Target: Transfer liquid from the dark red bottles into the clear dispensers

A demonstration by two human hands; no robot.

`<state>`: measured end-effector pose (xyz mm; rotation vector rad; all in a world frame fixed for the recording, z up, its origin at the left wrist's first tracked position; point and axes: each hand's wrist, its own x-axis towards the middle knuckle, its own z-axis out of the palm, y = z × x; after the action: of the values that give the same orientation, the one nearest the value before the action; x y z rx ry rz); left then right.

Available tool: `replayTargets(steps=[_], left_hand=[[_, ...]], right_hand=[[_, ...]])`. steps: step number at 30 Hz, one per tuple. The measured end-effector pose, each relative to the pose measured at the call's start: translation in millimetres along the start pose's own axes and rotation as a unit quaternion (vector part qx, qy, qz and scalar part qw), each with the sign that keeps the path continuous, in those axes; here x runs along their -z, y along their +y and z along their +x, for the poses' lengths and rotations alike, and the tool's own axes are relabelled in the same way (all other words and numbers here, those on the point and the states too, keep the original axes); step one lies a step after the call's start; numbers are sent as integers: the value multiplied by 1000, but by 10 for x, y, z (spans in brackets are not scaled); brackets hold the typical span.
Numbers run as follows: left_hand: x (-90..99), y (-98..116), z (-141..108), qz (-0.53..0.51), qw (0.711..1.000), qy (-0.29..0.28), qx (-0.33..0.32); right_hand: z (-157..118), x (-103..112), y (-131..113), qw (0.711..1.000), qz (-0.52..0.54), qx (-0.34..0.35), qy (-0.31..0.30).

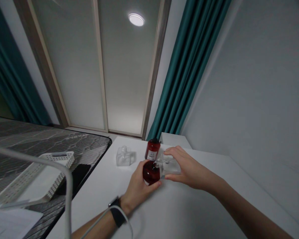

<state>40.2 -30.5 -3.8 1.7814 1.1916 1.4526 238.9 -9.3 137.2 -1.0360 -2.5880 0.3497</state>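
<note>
My left hand (pixel 139 187) grips a dark red bottle (pixel 150 173), which lies tilted with its neck toward the right. My right hand (pixel 186 167) holds a clear glass bottle (pixel 170 167) on its side, its neck meeting the red bottle's neck. Both bottles are held just above the white tabletop (pixel 109 189). Behind my hands stands a second red bottle (pixel 152 149) with a white label and dark cap. Farther left, a clear square glass bottle (pixel 123 156) stands upright on the table.
A black watch band circles my left wrist, with a white cable beside it. Left of the table lie a grey marbled surface, a white perforated basket (pixel 56 164) and a black flat object (pixel 77 177). A white curved bar crosses the left foreground. A wall bounds the right.
</note>
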Motion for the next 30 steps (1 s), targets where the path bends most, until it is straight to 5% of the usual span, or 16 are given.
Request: replayTargets(steps=[30], left_hand=[[-1,-19,-14,-17,1000,-14,13]], right_hand=[[5,3,-17,1000,-10,24,7]])
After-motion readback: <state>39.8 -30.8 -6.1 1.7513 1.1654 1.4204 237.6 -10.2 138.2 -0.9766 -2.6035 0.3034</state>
